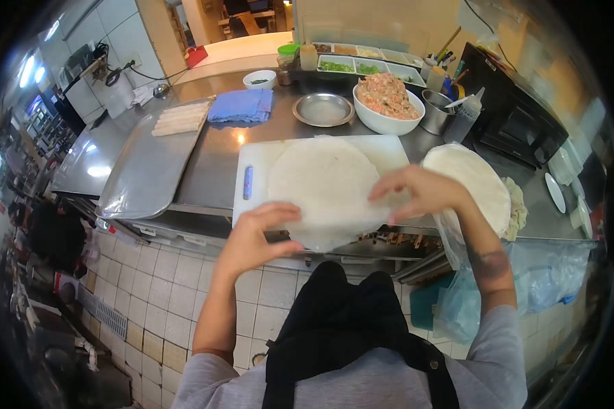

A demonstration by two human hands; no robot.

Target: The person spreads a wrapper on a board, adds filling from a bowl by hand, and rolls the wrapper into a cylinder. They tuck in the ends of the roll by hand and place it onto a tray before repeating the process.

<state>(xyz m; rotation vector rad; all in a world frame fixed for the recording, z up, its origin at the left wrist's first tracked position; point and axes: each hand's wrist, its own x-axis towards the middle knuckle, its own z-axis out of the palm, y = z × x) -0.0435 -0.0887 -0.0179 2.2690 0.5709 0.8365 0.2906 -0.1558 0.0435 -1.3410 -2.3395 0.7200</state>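
A round, thin white dough sheet (324, 180) lies on a white cutting board (254, 153), its near edge hanging past the board's front. My left hand (260, 235) is at the sheet's near left edge, thumb and fingers apart with nothing between them. Over the right edge hovers my right hand (416, 191), its fingers spread and slightly blurred. To the right, a stack of round dough sheets (474, 184) rests partly on a clear plastic bag. Behind the board, a white bowl (389, 125) is heaped with a pinkish chopped filling (389, 95).
Rolled dough pieces (182, 118) lie on a metal tray (147, 167) at left. A blue cloth (241, 105), a round metal plate (323, 109) and a topping container (368, 68) stand behind the board. A metal cup (436, 112), squeeze bottle (466, 117) and black microwave (518, 102) are at right.
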